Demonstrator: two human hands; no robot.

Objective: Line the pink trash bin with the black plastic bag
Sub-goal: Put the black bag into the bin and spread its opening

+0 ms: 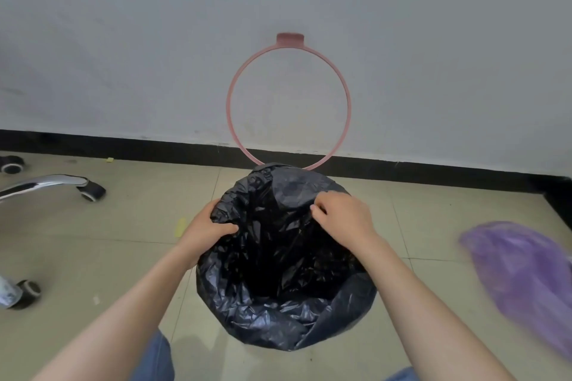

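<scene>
Both hands pinch the black bag (278, 272) below the pink ring (288, 102) — left hand (210, 227), right hand (342, 213). Best to spread the film evenly outward — no bunching.

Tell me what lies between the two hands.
In the head view, only crumpled black plastic bag lies between the left hand and the right hand; both grip its rim.

The black plastic bag (288, 281) is thin, crinkled film with a dull sheen — it bunches under my left hand (209, 227) and right hand (343, 215). The pink ring (228, 108) looks like smooth matt plastic. Floor tiles (130, 226) are smooth, faintly glossy; the chair leg (37, 184) is mirror-bright chrome — the purple bag (520, 272) soft, matt.
</scene>
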